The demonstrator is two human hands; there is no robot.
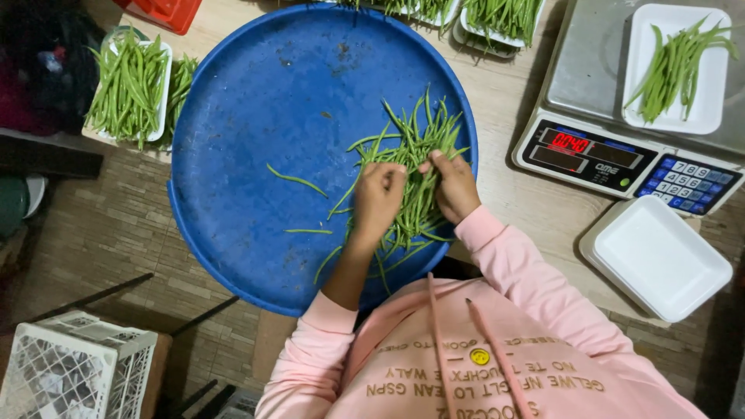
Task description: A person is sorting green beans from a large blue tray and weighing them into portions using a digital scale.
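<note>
Both hands work the bean pile (415,174) on the big blue round tray (248,116), right side of it. Left hand (378,198) curled, fingers pinching a bunch of beans; right hand (452,186) also closed on beans, thumb & fingers gathering stalks so they lie parallel. A few stray beans (296,180) sit apart, mid-tray. Digital scale (628,93) w/ a white foam tray of beans (677,70) to the right; empty foam trays (660,256) stacked near it on the surface, within reach.
</note>
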